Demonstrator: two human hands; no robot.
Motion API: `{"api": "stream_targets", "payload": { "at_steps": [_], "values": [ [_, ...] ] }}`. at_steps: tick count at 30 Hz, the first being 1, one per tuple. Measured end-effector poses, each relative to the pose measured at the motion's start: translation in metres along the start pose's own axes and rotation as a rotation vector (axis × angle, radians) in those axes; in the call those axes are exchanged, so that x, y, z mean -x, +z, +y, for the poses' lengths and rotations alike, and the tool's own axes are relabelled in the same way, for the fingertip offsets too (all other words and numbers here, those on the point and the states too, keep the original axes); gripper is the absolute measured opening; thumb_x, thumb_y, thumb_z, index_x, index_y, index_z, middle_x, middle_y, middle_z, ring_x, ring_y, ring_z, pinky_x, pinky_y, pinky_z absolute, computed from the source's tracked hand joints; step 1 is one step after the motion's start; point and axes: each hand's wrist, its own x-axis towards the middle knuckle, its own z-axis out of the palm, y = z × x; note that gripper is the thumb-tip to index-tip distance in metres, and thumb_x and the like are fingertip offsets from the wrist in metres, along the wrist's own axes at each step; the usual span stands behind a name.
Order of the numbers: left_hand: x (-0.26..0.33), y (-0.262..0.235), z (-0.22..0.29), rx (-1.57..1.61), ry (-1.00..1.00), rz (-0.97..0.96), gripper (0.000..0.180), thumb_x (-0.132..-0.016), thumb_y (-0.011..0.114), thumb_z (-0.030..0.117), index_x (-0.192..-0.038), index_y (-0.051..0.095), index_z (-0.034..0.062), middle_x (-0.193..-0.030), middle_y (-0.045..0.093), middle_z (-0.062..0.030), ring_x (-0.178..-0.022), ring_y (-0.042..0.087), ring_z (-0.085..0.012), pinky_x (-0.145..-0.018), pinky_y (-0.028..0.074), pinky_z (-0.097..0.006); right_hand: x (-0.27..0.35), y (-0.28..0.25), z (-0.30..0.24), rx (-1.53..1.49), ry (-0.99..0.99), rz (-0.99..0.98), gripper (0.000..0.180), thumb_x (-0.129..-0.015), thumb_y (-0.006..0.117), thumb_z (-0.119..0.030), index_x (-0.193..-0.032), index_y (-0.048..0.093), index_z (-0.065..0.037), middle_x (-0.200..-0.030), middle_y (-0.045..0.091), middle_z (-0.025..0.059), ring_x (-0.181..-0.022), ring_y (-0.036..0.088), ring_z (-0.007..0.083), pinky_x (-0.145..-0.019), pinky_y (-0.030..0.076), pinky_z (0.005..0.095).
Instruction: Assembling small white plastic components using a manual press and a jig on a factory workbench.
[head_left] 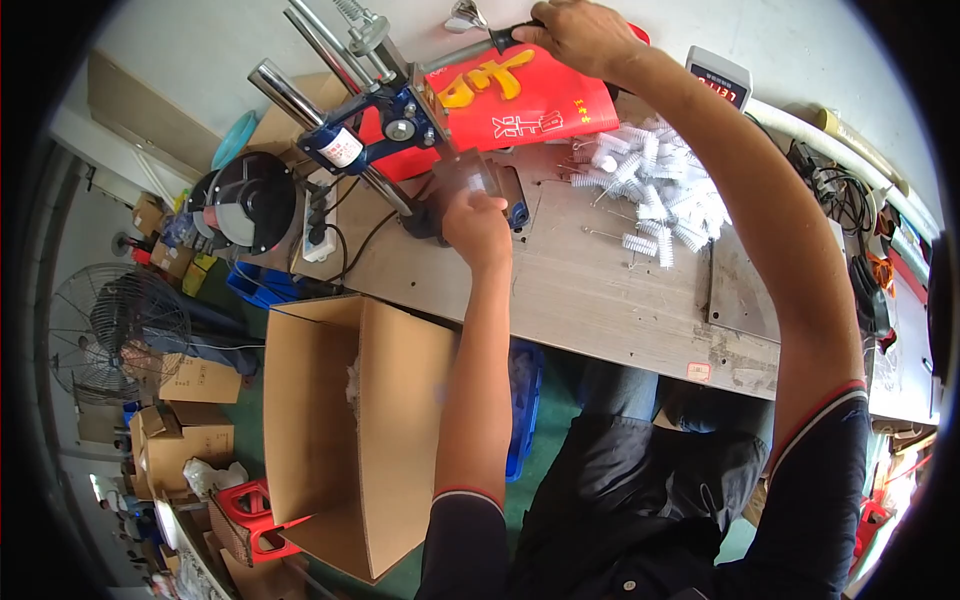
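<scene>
The right hand (580, 35) is clamped on the press lever (480, 45), ready to pull; the left hand (478, 225), fingers closed, steadies a small brush (480, 185) at the blue press (395, 125); white brushes (655, 190) wait beside on the bench (600, 300).

Red box (520, 100), white brushes (660, 195), blue press (385, 135).

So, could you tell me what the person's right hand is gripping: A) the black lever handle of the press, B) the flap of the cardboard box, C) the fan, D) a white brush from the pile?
A: the right hand is closed around the black lever handle above the red bag.
</scene>
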Motion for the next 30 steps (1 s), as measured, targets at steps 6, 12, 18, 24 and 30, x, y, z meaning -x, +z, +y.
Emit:
{"api": "stream_targets", "payload": {
  "at_steps": [6,12,18,24,30],
  "values": [
    [0.009,0.001,0.014,0.159,-0.15,-0.05,0.018,-0.092,0.058,0.007,-0.083,0.07,-0.0019,-0.074,0.072,-0.0115,-0.052,0.058,-0.0177,-0.049,0.045,-0.034,0.003,0.046,0.012,-0.045,0.082,0.184,0.043,-0.103,0.058,-0.041,-0.113,0.072,-0.001,-0.113,0.072,0.0216,-0.109,0.067,0.0377,-0.097,0.051,0.048],
    [0.002,-0.001,0.018,0.234,-0.256,-0.039,0.019,-0.103,0.055,0.007,-0.095,0.066,-0.0055,-0.076,0.069,-0.0089,-0.042,0.044,-0.0077,-0.035,0.03,-0.026,0.021,0.103,0.012,-0.146,0.054,0.097,0.059,-0.106,0.041,-0.057,-0.114,0.058,-0.001,-0.112,0.067,0.0221,-0.113,0.062,0.0404,-0.095,0.05,0.0517],
    [0.002,-0.001,0.031,0.262,-0.266,-0.071,0.017,-0.103,0.055,0.008,-0.101,0.066,-0.0051,-0.081,0.071,-0.0105,-0.042,0.044,-0.0077,-0.035,0.03,-0.026,0.031,0.127,0.01,-0.184,0.073,0.16,0.054,-0.107,0.043,-0.054,-0.112,0.056,-0.001,-0.108,0.066,0.0203,-0.107,0.063,0.0396,-0.091,0.05,0.0524],
    [0.003,-0.016,0.025,0.316,-0.328,-0.135,0.02,-0.102,0.055,0.009,-0.104,0.068,-0.0059,-0.081,0.072,-0.0108,-0.044,0.049,-0.0094,-0.038,0.035,-0.028,0.043,0.135,-0.007,-0.218,0.082,0.117,0.052,-0.107,0.043,-0.052,-0.114,0.056,-0.002,-0.11,0.066,0.0198,-0.109,0.062,0.0387,-0.092,0.045,0.0536],
    [0.004,-0.017,0.029,0.416,-0.441,-0.149,0.019,-0.104,0.055,0.009,-0.111,0.065,-0.0053,-0.086,0.071,-0.0125,-0.042,0.046,-0.0083,-0.035,0.03,-0.026,0.038,0.114,-0.001,-0.167,0.084,0.015,0.051,-0.106,0.046,-0.052,-0.114,0.057,-0.003,-0.113,0.066,0.0209,-0.112,0.061,0.0391,-0.096,0.044,0.0516]
  ]
}}
